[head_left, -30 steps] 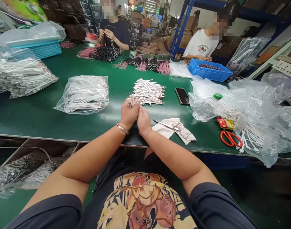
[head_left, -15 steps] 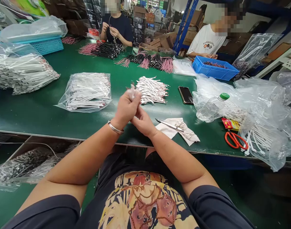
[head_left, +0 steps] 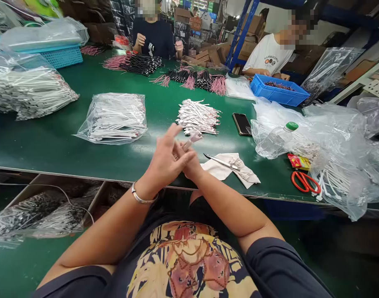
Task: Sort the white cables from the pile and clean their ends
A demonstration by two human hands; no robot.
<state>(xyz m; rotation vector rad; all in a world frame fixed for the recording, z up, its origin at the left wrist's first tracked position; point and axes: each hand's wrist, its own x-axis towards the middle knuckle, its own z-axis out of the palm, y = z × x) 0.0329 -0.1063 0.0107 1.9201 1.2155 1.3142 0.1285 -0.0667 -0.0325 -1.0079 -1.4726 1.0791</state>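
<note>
My right hand [head_left: 192, 166] is closed around a small bundle of short white wires [head_left: 193, 140], whose pale ends stick out above the fingers. Most of the bundle is hidden by the hands. My left hand [head_left: 166, 159] lies against the right one, its fingers apart and slightly blurred, the thumb crossing in front of the right hand. Just beyond both hands is a loose pile of white wires [head_left: 198, 116] with reddish ends. Left of it lies a clear bag of white wires [head_left: 116, 118]. Beside my right wrist, tweezers [head_left: 222, 162] rest on a white cloth [head_left: 247, 176].
On the right are a phone [head_left: 241, 124], a clear bottle [head_left: 274, 140], red-handled scissors [head_left: 305, 182] and plastic bags [head_left: 338, 124]. A large wire bag [head_left: 31, 89] sits at left. Across the green table [head_left: 53, 145], two people work near black-and-pink wires [head_left: 142, 65] and a blue bin [head_left: 279, 94].
My left hand has loosened from its grip and spread its fingers. The white bundle has tilted to the right, now in my right hand. The person opposite has moved their hands apart.
</note>
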